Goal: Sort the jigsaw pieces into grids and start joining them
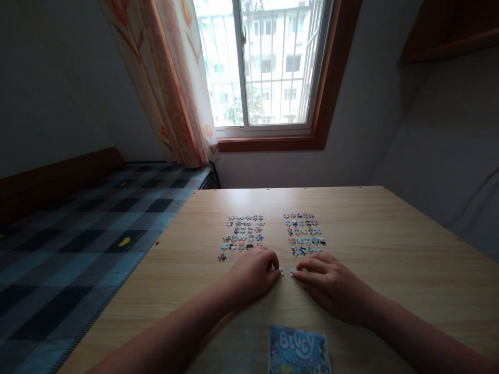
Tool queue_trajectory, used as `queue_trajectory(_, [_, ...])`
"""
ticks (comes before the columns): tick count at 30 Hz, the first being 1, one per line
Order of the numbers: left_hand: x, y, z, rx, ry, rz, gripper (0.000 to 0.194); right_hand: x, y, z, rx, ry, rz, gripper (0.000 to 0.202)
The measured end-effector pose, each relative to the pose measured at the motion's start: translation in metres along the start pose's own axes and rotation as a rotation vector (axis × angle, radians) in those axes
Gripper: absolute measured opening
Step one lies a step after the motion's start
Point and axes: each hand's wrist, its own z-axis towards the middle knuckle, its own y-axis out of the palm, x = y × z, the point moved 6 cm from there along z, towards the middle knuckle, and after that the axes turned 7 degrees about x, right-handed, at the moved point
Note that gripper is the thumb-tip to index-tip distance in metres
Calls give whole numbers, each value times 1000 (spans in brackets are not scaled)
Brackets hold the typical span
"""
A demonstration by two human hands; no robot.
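My left hand (253, 271) rests low over the table with thumb and forefinger pinched on a small pale-blue jigsaw piece (281, 272). Facing it, my right hand (331, 280) has its fingertips closed on another light-blue jigsaw piece (292, 273). A narrow gap separates the two pieces. Beyond my left hand lie rows of loose jigsaw pieces (242, 230), partly covered by that hand. A second block of jigsaw pieces (302, 228) is laid out in rows beyond my right hand.
A blue box or card printed "Bluey" (299, 350) lies at the near edge of view on the wooden table (390, 249). To the left is a bed with a checked cover (117, 228). A curtain (163, 78) hangs beside the barred window (273, 67).
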Motion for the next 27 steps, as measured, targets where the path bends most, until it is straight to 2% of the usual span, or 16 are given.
queue_trajectory(4, [0,1,0,-13,2,-20,12,1,-2,-1,51,-5,24,27])
queue_trajectory(27, [-2,5,-3,-12,33,16,10,3,-4,-5,134,-31,19,22])
